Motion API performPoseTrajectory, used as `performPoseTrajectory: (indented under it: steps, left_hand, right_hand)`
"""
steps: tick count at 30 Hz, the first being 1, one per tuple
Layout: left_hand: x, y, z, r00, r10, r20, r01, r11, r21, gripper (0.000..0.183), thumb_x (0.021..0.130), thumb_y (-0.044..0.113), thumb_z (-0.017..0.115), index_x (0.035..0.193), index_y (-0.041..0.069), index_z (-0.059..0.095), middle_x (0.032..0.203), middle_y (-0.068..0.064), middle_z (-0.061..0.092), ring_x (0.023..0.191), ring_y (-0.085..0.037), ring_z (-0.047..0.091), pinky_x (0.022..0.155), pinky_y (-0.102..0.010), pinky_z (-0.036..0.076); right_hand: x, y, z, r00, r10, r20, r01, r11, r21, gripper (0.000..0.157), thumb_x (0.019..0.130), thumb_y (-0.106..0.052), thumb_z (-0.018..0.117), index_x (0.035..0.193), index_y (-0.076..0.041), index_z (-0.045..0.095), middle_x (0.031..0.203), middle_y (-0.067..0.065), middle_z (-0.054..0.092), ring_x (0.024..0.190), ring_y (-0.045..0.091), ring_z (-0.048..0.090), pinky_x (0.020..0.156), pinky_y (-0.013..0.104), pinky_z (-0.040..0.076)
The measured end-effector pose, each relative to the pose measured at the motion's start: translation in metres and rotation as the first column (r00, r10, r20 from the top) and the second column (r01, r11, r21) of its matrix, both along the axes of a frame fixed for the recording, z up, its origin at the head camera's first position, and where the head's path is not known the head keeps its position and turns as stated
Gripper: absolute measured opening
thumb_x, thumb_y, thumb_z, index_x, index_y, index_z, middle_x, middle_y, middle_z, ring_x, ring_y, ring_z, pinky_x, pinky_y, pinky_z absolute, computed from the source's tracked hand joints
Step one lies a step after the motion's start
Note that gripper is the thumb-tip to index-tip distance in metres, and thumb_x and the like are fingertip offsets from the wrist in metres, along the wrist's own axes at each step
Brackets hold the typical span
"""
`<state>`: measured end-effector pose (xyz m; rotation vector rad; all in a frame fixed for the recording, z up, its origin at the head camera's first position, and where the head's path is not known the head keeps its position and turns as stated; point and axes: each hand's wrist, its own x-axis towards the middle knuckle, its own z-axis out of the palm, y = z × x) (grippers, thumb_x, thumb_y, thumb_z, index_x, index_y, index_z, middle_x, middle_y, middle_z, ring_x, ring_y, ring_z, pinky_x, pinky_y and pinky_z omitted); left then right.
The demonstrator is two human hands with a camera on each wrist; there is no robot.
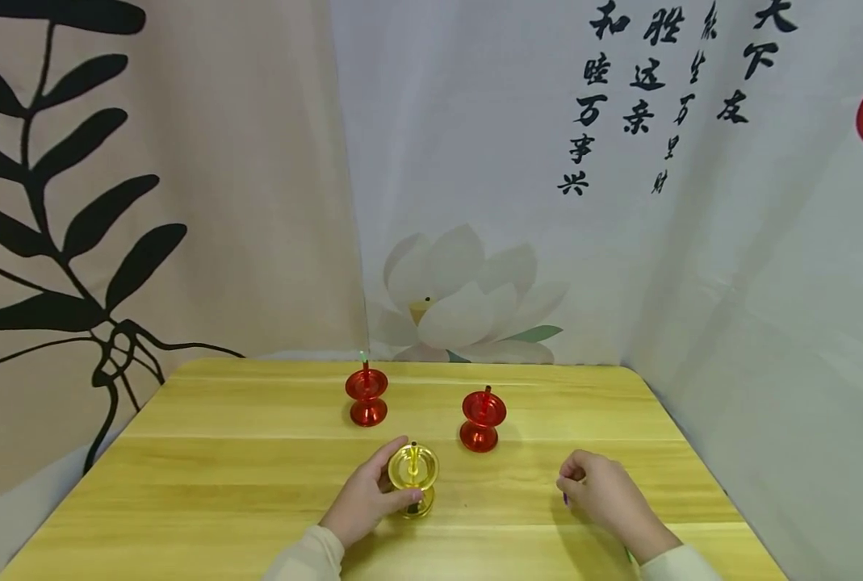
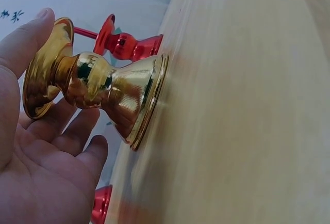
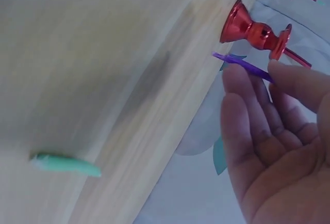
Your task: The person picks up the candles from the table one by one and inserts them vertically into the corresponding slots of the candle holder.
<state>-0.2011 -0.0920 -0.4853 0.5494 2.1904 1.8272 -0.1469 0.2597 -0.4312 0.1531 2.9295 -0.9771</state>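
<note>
My left hand [image 1: 366, 499] grips a gold candle holder [image 2: 103, 82] with a round dish, a waisted stem and a flared foot. In the left wrist view the thumb lies along the dish rim, fingers on the far side, and the foot is right at the table. My right hand [image 1: 605, 492], off to the right over the table, pinches a thin purple candle [image 3: 247, 67] between thumb and fingertips. A green candle [image 3: 67, 165] lies on the table below this hand; in the head view the wrist mostly hides it.
Two red candle holders stand farther back: one at the left [image 1: 367, 397] with a green tip [image 1: 363, 357] on its tube, and one nearer the middle [image 1: 482, 418]. The wooden table [image 1: 257, 468] ends against a printed curtain [image 1: 460, 161] behind.
</note>
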Motion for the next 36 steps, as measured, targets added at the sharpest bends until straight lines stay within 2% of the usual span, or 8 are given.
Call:
performPoseTrajectory:
  steps: [3,8,15,19,24,29,36]
  left_hand:
    - [0.000,0.001,0.000,1.000,0.001,-0.001,-0.001,1.000,0.004,0.088,0.085,0.020,0.082,0.155,0.002,0.031,0.144,-0.020,0.051,0.123,-0.028,0.059,0.100,-0.028,0.048]
    - [-0.001,0.001,0.000,1.000,0.007,0.000,-0.007,1.000,0.010,0.088,0.085,0.020,0.083,0.155,0.003,0.033,0.144,-0.021,0.051,0.125,-0.029,0.058,0.102,-0.032,0.048]
    - [0.000,0.000,0.000,1.000,0.005,0.007,-0.005,1.000,0.015,0.085,0.085,0.019,0.082,0.155,0.006,0.035,0.142,-0.021,0.053,0.122,-0.029,0.059,0.099,-0.028,0.049]
    - [0.000,0.001,0.001,1.000,0.006,0.012,-0.006,1.000,0.008,0.086,0.085,0.021,0.083,0.155,0.007,0.035,0.142,-0.020,0.053,0.123,-0.028,0.059,0.099,-0.029,0.050]
    - [0.000,0.003,0.002,1.000,0.018,0.021,-0.018,1.000,-0.009,0.086,0.085,0.022,0.083,0.155,0.009,0.035,0.142,-0.017,0.054,0.123,-0.027,0.059,0.102,-0.036,0.049]
    - [-0.003,0.006,0.004,1.000,0.018,0.022,-0.017,1.000,-0.017,0.087,0.086,0.024,0.082,0.156,0.010,0.034,0.144,-0.014,0.053,0.125,-0.027,0.058,0.105,-0.043,0.047]
    - [-0.001,0.003,0.004,0.999,0.006,0.044,-0.006,1.000,-0.005,0.088,0.086,0.025,0.082,0.157,0.010,0.032,0.146,-0.014,0.051,0.126,-0.027,0.058,0.106,-0.044,0.047]
  right_hand:
    - [-0.001,-0.003,0.002,0.999,-0.005,-0.034,0.004,0.999,-0.034,0.010,0.092,-0.012,0.072,0.086,-0.014,0.065,0.076,-0.005,0.065,0.065,0.014,0.056,0.055,0.028,0.044]
    - [-0.002,-0.014,0.010,0.995,-0.011,-0.101,0.003,0.997,-0.079,0.010,0.092,-0.017,0.073,0.085,-0.016,0.066,0.076,-0.006,0.066,0.071,0.011,0.058,0.061,0.028,0.047]
    - [-0.009,-0.042,0.022,0.985,-0.026,-0.168,-0.003,0.985,-0.174,0.008,0.092,-0.017,0.074,0.087,-0.018,0.069,0.077,-0.007,0.068,0.074,0.013,0.063,0.065,0.026,0.049]
    - [-0.013,-0.064,0.032,0.975,-0.003,-0.221,-0.043,0.978,-0.205,0.008,0.091,-0.017,0.075,0.086,-0.018,0.069,0.078,-0.006,0.069,0.071,0.012,0.060,0.063,0.026,0.049]
    - [-0.021,-0.090,0.043,0.960,0.041,-0.278,-0.103,0.972,-0.211,0.012,0.088,-0.017,0.079,0.084,-0.020,0.068,0.077,-0.010,0.067,0.071,0.011,0.058,0.062,0.026,0.050]
    - [-0.027,-0.112,0.051,0.929,0.104,-0.356,-0.180,0.965,-0.190,0.011,0.088,-0.018,0.079,0.085,-0.021,0.069,0.078,-0.013,0.067,0.072,0.007,0.061,0.066,0.028,0.053]
    - [-0.030,-0.133,0.058,0.897,0.167,-0.409,-0.256,0.951,-0.174,0.009,0.088,-0.019,0.078,0.087,-0.020,0.070,0.080,-0.014,0.068,0.073,0.005,0.062,0.067,0.026,0.055]
